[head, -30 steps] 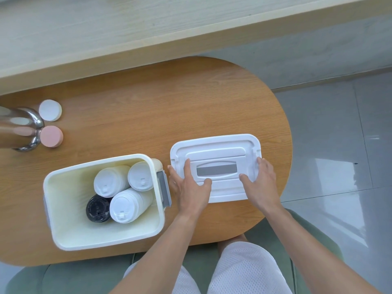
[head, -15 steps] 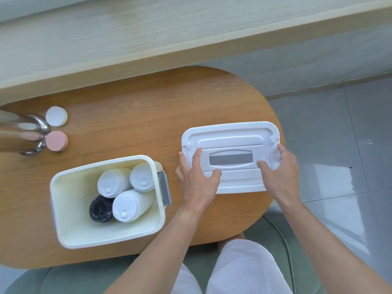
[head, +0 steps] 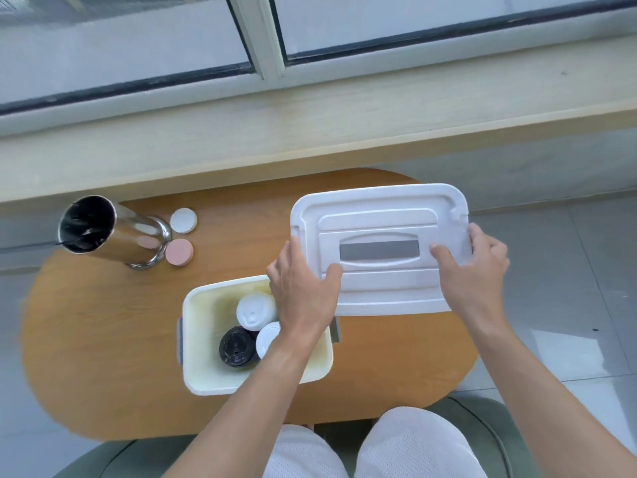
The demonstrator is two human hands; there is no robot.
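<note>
A white plastic lid (head: 379, 215) with a grey handle strip is held in the air above the oval wooden table (head: 103, 339). My left hand (head: 303, 298) grips its left edge, thumb on top. My right hand (head: 475, 270) grips its right edge, fingers curled round the rim. To the lower left of the lid stands an open cream storage box (head: 206, 339). Inside it are two white-lidded cups (head: 255, 310) and a black-lidded cup (head: 238, 346); my left hand and forearm hide part of the box.
A shiny steel tumbler (head: 113, 232) stands at the table's back left, with a white round cap (head: 183, 220) and a pink round cap (head: 179, 252) beside it. A pale wooden window sill (head: 310, 132) runs behind the table. Grey tiled floor lies to the right.
Both hands have lifted the lid off the table, and it now hangs higher, just right of the box. The camera has tilted up, so the window now shows.
</note>
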